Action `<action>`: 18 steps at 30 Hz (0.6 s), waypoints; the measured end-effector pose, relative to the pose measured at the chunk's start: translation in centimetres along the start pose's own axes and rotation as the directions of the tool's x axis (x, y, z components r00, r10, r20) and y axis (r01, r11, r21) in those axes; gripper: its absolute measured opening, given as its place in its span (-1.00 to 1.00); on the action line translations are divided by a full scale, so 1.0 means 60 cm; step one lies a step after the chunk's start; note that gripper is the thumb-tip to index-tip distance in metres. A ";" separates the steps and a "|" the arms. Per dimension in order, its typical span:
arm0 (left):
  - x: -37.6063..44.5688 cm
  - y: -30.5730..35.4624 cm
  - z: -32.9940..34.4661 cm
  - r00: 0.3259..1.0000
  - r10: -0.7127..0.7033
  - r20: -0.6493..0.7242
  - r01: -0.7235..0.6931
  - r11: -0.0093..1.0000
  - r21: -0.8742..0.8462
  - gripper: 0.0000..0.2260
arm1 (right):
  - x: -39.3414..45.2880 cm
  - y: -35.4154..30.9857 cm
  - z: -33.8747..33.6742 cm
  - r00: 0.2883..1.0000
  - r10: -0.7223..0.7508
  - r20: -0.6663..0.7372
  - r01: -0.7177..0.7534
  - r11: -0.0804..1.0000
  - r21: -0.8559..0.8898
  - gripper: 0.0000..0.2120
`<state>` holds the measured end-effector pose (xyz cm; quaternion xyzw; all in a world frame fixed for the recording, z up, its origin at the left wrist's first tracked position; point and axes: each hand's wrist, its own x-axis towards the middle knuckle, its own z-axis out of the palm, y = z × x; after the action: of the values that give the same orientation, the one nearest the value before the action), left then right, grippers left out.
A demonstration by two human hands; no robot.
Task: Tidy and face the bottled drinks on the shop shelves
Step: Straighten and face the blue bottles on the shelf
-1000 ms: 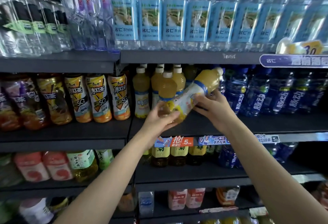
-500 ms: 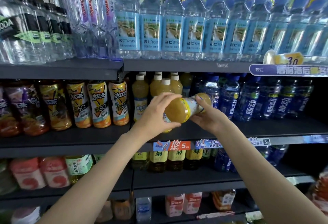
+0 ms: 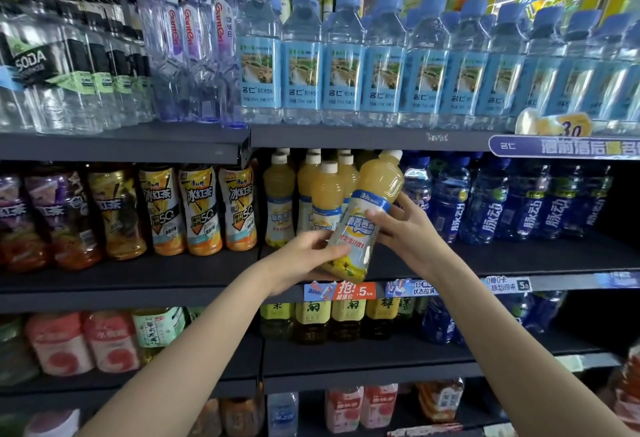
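**One juice bottle in our hands, most rows already faced**

We are looking at dark shop shelves packed with bottled drinks. Both our arms reach forward to the middle shelf (image 3: 519, 260). Between our hands is a yellow juice bottle (image 3: 363, 218) with a white cap, tilted so the cap leans up and to the right. It is off the shelf, held in front of the group of matching juice bottles (image 3: 311, 201) that stand upright behind it.

Our left hand (image 3: 304, 256) cups the bottom of the bottle, fingers curled around its base. Our right hand (image 3: 405, 229) grips the label area from the right, with fingers (image 3: 375, 223) wrapped across the front.

How far along we judge the work: the water bottles (image 3: 343, 66) on the shelf above stand in an even line with labels forward, and the blue drink bottles (image 3: 519, 208) to the right of the juice also look faced. The iced tea bottles (image 3: 201, 208) to the left show their labels, though the ones further left are blurred. The juice group looks uneven, with bottles staggered front to back.

Left to do, as far as we can tell: stand the held bottle upright on the middle shelf, label out, and even up the juice row. The lower shelves are too blurred to judge.
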<state>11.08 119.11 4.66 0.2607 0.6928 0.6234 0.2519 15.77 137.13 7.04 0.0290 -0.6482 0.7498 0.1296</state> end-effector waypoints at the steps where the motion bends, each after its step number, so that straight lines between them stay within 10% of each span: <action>1: 0.002 -0.003 0.003 0.998 0.044 -0.053 -0.041 0.998 0.056 -0.68 | 0.002 0.001 0.002 0.999 -0.028 -0.027 0.026 0.998 -0.054 -0.36; 4: 0.009 -0.012 0.015 0.940 0.258 -0.222 -0.147 0.896 0.419 -0.62 | 0.010 0.008 0.019 0.985 -0.128 -0.112 0.101 0.971 -0.218 -0.02; 8: 0.020 -0.033 0.027 0.884 0.371 -0.286 -0.132 0.784 0.606 -0.51 | 0.004 0.025 0.038 0.926 -0.281 -0.254 0.199 0.931 -0.306 -0.06; 18: 0.044 -0.029 0.020 0.924 0.374 -0.078 -0.303 0.843 0.443 -0.55 | -0.022 0.048 0.020 0.934 -0.357 0.001 0.329 0.861 -0.389 -0.11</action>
<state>9.86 121.58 2.72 0.3760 0.7721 0.5120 0.0180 16.24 135.39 4.17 0.0914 -0.7614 0.5741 0.2870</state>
